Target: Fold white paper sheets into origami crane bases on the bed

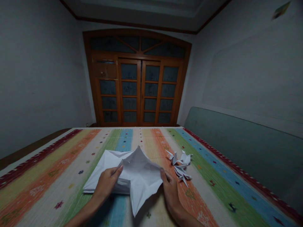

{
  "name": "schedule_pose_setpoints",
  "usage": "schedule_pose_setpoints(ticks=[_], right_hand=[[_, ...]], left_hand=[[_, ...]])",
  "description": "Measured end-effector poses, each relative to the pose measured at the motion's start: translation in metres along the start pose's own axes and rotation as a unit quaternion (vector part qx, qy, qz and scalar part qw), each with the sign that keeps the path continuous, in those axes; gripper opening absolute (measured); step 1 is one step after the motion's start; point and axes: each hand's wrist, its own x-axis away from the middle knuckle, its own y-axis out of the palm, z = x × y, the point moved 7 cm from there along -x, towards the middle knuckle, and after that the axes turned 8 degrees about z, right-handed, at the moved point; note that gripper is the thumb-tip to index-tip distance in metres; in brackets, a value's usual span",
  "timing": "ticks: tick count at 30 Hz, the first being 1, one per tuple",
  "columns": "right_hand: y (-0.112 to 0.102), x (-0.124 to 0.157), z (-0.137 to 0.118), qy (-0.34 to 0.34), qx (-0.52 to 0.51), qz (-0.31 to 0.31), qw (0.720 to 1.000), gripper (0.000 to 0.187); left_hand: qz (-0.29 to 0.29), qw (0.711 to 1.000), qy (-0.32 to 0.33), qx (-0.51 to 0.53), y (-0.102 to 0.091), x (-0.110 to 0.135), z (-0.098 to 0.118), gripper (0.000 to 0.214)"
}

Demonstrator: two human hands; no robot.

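Left hand point(105, 184) pinches the creased white paper sheet point(142, 179) between thumb and fingers; right hand point(170, 192) grips its right edge, partly closed. Sheet sits on striped cloth point(71, 192), origami paper cranes point(181, 165) just right.

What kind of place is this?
It looks like a room in someone's home, maybe a bedroom. A wide rainbow-striped woven cloth covers a low, bed-like surface, brown wooden double doors with glass panes stand at the end, and plain grey plastered walls surround it.
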Motion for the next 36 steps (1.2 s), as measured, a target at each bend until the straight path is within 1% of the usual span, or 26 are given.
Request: schedule_pose_setpoints(ticks=[3, 6, 9, 11, 13, 14, 17, 18, 20, 22, 24, 25, 27, 28, 29, 31, 32, 34, 36], right_hand=[[0.001, 0.0, 0.002, 0.021, -0.008, -0.01, 1.0, 0.057], [0.003, 0.0, -0.001, 0.016, -0.009, -0.019, 1.0, 0.059], [0.006, 0.001, -0.003, 0.005, -0.002, -0.033, 0.999, 0.057], [0.007, 0.001, -0.004, -0.008, 0.003, -0.035, 0.999, 0.052], [0.007, 0.003, -0.004, -0.013, 0.003, -0.033, 0.999, 0.048], [0.009, 0.005, -0.003, -0.007, 0.0, -0.039, 0.999, 0.049], [0.014, 0.011, 0.001, 0.029, -0.016, -0.072, 0.997, 0.061], [0.015, 0.013, 0.002, 0.038, -0.021, -0.075, 0.996, 0.063], [0.013, 0.015, 0.002, 0.043, -0.025, -0.059, 0.997, 0.063], [0.01, 0.016, 0.002, 0.047, -0.026, -0.041, 0.998, 0.058], [0.01, 0.015, 0.001, 0.049, -0.028, -0.037, 0.998, 0.048], [0.011, 0.014, 0.0, 0.045, -0.03, -0.038, 0.998, 0.04], [0.012, 0.013, -0.002, 0.031, -0.03, -0.045, 0.998, 0.029], [0.012, 0.013, -0.004, 0.025, -0.029, -0.049, 0.998, 0.027], [0.012, 0.013, -0.005, 0.02, -0.027, -0.052, 0.998, 0.026], [0.012, 0.013, -0.007, 0.012, -0.015, -0.059, 0.998, 0.026], [0.012, 0.014, -0.009, 0.004, -0.006, -0.063, 0.998, 0.027], [0.013, 0.016, -0.016, -0.025, 0.019, -0.077, 0.997, 0.029], [0.014, 0.018, -0.023, -0.061, 0.038, -0.09, 0.993, 0.032]], left_hand=[[-0.014, 1.0, 0.0, -0.009, -0.005, -0.008, -0.003, 0.063], [-0.034, 0.999, -0.003, -0.018, -0.01, -0.017, -0.007, 0.06], [-0.052, 0.998, -0.008, -0.019, -0.016, -0.025, -0.012, 0.058], [-0.057, 0.998, -0.014, -0.01, -0.02, -0.029, -0.014, 0.056], [-0.053, 0.998, -0.025, 0.004, -0.024, -0.032, -0.016, 0.053], [-0.049, 0.998, -0.032, 0.012, -0.025, -0.033, -0.018, 0.051], [-0.027, 0.997, -0.057, 0.043, -0.026, -0.033, -0.025, 0.049], [-0.016, 0.996, -0.064, 0.058, -0.025, -0.032, -0.027, 0.049], [0.008, 0.993, -0.077, 0.09, -0.021, -0.028, -0.031, 0.055], [0.03, 0.988, -0.091, 0.12, -0.014, -0.021, -0.033, 0.071], [0.04, 0.983, -0.102, 0.149, -0.005, -0.011, -0.031, 0.088], [0.041, 0.979, -0.108, 0.17, 0.001, -0.005, -0.029, 0.096], [-0.004, 0.962, -0.119, 0.245, 0.017, 0.007, -0.022, 0.109], [-0.02, 0.959, -0.117, 0.257, 0.023, 0.013, -0.017, 0.108], [-0.034, 0.959, -0.112, 0.256, 0.028, 0.018, -0.013, 0.102], [-0.068, 0.959, -0.124, 0.247, 0.036, 0.026, -0.009, 0.084], [-0.081, 0.957, -0.135, 0.245, 0.039, 0.028, -0.009, 0.078], [-0.093, 0.95, -0.156, 0.253, 0.04, 0.03, -0.009, 0.076], [-0.089, 0.948, -0.162, 0.258, 0.036, 0.027, -0.011, 0.075]])
